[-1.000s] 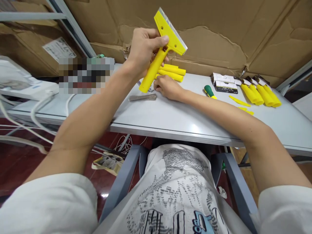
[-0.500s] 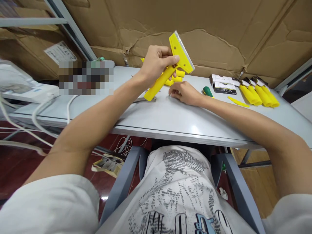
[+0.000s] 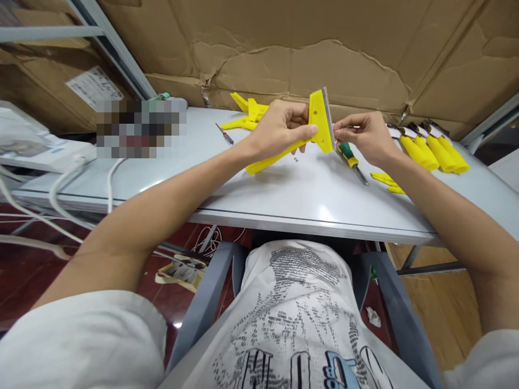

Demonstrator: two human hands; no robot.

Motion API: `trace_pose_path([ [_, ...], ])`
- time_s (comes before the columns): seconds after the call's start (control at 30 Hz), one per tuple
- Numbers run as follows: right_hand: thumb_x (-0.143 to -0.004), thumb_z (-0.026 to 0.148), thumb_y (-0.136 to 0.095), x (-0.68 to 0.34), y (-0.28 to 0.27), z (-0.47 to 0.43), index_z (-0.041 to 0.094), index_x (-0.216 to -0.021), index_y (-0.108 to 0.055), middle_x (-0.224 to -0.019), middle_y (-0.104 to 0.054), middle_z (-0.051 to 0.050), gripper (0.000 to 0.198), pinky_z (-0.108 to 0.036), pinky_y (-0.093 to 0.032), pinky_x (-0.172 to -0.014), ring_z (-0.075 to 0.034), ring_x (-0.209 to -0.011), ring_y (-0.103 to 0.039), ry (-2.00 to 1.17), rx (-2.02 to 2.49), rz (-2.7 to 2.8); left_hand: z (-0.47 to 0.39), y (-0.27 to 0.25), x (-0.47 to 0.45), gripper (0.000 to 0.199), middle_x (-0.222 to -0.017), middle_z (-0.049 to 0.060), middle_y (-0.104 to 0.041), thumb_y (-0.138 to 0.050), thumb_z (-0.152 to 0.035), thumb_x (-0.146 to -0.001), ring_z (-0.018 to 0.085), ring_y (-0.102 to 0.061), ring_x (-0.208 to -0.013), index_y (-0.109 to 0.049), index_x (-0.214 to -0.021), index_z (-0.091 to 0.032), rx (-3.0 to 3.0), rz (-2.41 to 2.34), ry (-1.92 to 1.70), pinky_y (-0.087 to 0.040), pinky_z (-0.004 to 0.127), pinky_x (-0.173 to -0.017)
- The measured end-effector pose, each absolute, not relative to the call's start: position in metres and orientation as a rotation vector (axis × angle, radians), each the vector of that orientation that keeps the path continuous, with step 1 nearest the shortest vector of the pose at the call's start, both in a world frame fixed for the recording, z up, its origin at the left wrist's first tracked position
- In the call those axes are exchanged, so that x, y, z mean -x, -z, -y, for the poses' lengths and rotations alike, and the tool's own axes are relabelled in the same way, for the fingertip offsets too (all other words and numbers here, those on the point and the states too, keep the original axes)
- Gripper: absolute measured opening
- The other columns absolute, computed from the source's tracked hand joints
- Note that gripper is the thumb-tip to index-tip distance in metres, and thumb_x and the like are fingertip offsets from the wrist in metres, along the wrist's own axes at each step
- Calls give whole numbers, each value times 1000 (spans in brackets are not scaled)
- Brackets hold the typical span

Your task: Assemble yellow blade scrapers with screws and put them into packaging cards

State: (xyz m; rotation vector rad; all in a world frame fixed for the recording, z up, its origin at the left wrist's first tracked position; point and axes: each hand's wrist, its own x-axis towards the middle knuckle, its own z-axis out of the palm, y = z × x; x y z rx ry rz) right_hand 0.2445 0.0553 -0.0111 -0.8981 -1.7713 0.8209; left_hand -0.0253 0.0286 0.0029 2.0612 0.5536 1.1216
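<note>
My left hand point(image 3: 279, 127) is closed around a yellow scraper point(image 3: 320, 121), its thumb on the head near the blade. The scraper is raised above the table, handle pointing toward lower left and the metal blade edge point(image 3: 328, 119) facing right. Close to that edge, my right hand point(image 3: 367, 138) has thumb and fingertips pinched together; whatever they hold is too small to make out. Below the scraper, a few tiny dark pieces point(image 3: 295, 159) lie on the tabletop. A screwdriver point(image 3: 349, 156) with a green and yellow handle rests beneath my right hand.
Yellow plastic parts point(image 3: 253, 112) lie behind my left hand, near a small thin screwdriver point(image 3: 225, 134). Several yellow handles point(image 3: 440, 154) are lined up at the right, with yellow pieces point(image 3: 387, 181) by my right forearm. Cardboard point(image 3: 324, 59) stands behind the table point(image 3: 284, 202); white cables point(image 3: 60, 202) hang left.
The scraper in my left hand has moved right and its head has dropped lower, turning more upright. My right hand has lifted from the tabletop and moved right, beside the blade.
</note>
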Motion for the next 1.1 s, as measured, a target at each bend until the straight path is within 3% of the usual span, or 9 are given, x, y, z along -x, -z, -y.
trace_pose_path([
  [0.13,-78,26,-98,-241,7,-45,22,-87,-86,-85,-82,-4,15,-37,-69,-81,-16,-76,-75,-988,762,1700,-20,3,21,49,-87,4,-80,-89,-67,-93,16,-73,-64,-74,-100,-22,-2127,-564,-1028,-59,29,-57],
  [0.27,-70,43,-108,-229,5,-27,22,-88,-82,-91,-82,-2,38,-35,-69,-81,-17,-82,-76,-1095,677,1676,-14,5,19,63,-76,-4,-78,-97,-60,-88,16,-72,-59,-60,-127,-28,-2058,-558,-1040,-55,27,-54],
  [0.37,-72,58,-106,-221,6,-17,22,-87,-77,-94,-82,-3,49,-34,-67,-76,-17,-82,-76,-1132,708,1692,-8,5,18,72,-78,-6,-79,-98,-59,-87,15,-71,-59,-52,-135,-30,-2042,-541,-984,-55,27,-55],
  [0.5,-76,68,-101,-216,8,-11,23,-85,-75,-92,-81,-3,52,-34,-67,-78,-19,-88,-77,-1181,714,1689,-4,5,17,73,-82,-5,-82,-98,-58,-88,14,-72,-61,-49,-133,-29,-2063,-514,-926,-56,28,-57],
  [0.77,-81,66,-98,-213,10,-6,22,-85,-72,-93,-79,-2,52,-32,-66,-79,-17,-89,-76,-1235,733,1678,-9,8,17,72,-81,-4,-81,-100,-60,-85,16,-75,-61,-52,-128,-29,-2064,-508,-926,-55,27,-55],
  [1.1,-69,69,-104,-211,10,-2,22,-71,-62,-87,-78,-1,63,-31,-64,-77,-17,-87,-73,-1208,747,1684,-12,12,17,71,-81,-5,-81,-100,-59,-84,15,-74,-59,-52,-126,-29,-2071,-514,-904,-53,27,-55],
])
